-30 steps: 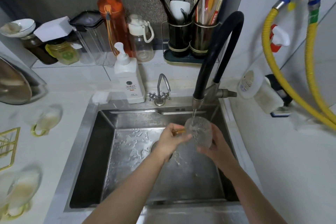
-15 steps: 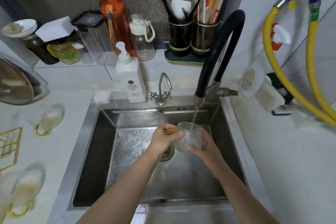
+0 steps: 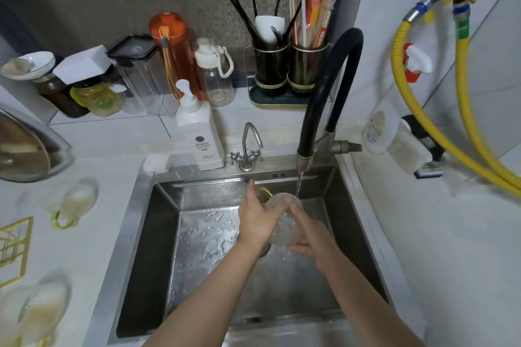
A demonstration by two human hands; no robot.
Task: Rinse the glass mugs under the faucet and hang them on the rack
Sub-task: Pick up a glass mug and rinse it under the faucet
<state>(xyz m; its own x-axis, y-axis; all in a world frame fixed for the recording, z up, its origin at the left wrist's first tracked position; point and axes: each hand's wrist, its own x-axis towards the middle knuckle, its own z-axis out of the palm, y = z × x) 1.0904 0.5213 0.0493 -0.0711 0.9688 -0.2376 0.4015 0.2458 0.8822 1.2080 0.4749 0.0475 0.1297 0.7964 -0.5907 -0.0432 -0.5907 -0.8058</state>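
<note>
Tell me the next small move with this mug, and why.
Probably turn the mug so its mouth meets the stream. Both hands, left and right, grip it over the sink, and the water lands only on its far edge.

My one camera sits on my head, looking forward and steeply down into the sink (image 3: 158, 234) from its near edge, close enough that my forearms fill the bottom; the wide lens reaches the counter's (image 3: 84, 234) back wall.

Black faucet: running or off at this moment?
Running: a thin stream falls from the black faucet spout onto the glass mug held over the sink.
</note>
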